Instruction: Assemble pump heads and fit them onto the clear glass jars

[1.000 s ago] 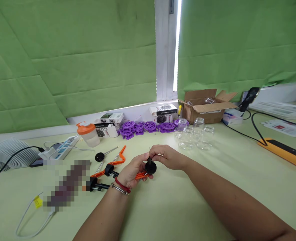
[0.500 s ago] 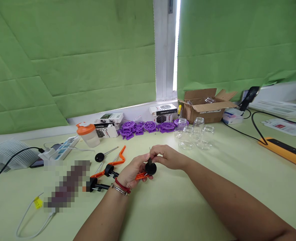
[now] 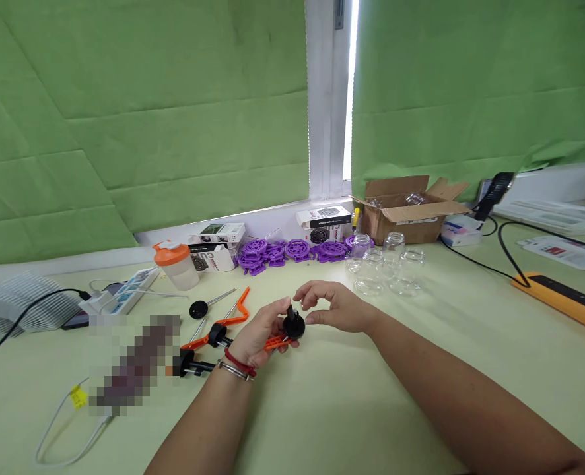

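My left hand is closed around a crank-like part with an orange arm and a round black disc. A short black stem stands up from the disc beside my left thumb. Just right of it, my right hand hovers with fingers curved and apart, nothing visible between them. Left of my left hand lie similar pieces: an orange arm with a black knob, another black knob with a black shaft, and a black disc on a metal rod.
Purple plastic rings and small printed boxes line the back. Several glass jars stand before an open cardboard box. On the left are an orange-lidded shaker cup and a power strip; an orange-black bar lies right.
My right hand has come off the black stem, its fingers opening slightly to the right. My left hand keeps the part, which has shifted slightly left and tilted.
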A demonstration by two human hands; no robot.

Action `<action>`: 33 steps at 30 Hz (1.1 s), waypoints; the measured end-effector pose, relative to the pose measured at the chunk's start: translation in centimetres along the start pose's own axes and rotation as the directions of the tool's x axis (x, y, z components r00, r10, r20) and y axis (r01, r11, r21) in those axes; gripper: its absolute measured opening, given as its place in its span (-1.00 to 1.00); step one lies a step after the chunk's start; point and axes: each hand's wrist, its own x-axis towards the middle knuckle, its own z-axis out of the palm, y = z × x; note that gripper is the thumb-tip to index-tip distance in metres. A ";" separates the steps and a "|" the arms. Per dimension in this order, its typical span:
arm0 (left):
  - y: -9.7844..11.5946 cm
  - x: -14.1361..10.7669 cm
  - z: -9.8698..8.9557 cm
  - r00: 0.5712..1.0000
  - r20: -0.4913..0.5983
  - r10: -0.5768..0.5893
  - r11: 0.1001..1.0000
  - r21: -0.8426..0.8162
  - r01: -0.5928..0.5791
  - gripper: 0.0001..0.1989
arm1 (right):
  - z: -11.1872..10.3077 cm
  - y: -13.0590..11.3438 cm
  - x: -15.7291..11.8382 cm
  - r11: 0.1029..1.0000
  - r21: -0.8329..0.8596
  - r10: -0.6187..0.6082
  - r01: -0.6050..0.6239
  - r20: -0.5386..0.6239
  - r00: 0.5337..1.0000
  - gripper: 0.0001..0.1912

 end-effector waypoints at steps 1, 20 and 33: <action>0.0 0.0 -0.1 1.000 -0.001 0.001 1.000 -0.003 -0.001 -0.53 | 0.1 0.0 -0.1 1.000 0.013 0.003 -0.003 0.004 1.000 -0.71; 0.4 -0.1 -0.6 0.999 -0.033 0.030 0.999 -0.022 -0.031 -0.52 | 1.3 -0.1 0.0 0.985 0.123 0.121 -0.124 0.024 0.992 -0.54; 0.3 0.1 -0.8 0.997 -0.054 0.053 0.996 -0.068 -0.057 -0.56 | 1.4 -0.1 0.0 0.987 0.115 0.119 -0.116 -0.020 0.993 -0.55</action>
